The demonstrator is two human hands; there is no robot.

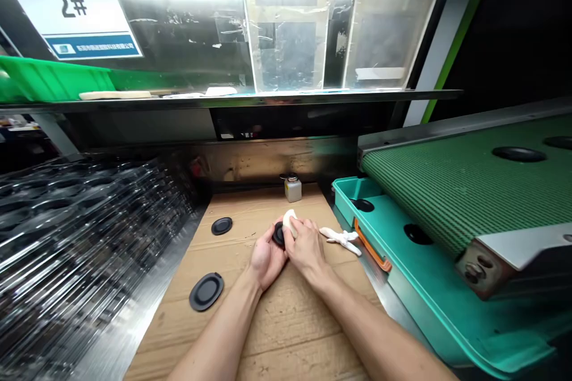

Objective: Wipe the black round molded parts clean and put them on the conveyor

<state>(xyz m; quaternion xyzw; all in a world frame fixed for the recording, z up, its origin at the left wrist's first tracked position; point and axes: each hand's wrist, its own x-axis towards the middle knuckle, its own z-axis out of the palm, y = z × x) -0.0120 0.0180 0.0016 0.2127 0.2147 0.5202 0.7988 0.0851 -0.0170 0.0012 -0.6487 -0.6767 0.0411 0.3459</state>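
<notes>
Over the middle of the cardboard sheet (308, 321), my left hand (265, 257) has its fingers round a small black disc (279, 234). My right hand (307, 246) pinches a white pad (289, 219) against the disc's right side; part of the disc is hidden behind the pad and fingers. Two black round parts lie flat to the left, one farther back (221, 225) and a larger one (206, 292) nearer. A whitish bottle (293, 189) stands behind my hands, and white-handled pliers (342, 238) lie just right of my right hand.
Stacked clear plastic trays (89, 238) fill the left. At the right, a teal bin (429, 297) holds black discs beneath a green conveyor belt (465, 172), which carries more discs. A metal shelf (277, 98) with a green crate (53, 82) spans the back.
</notes>
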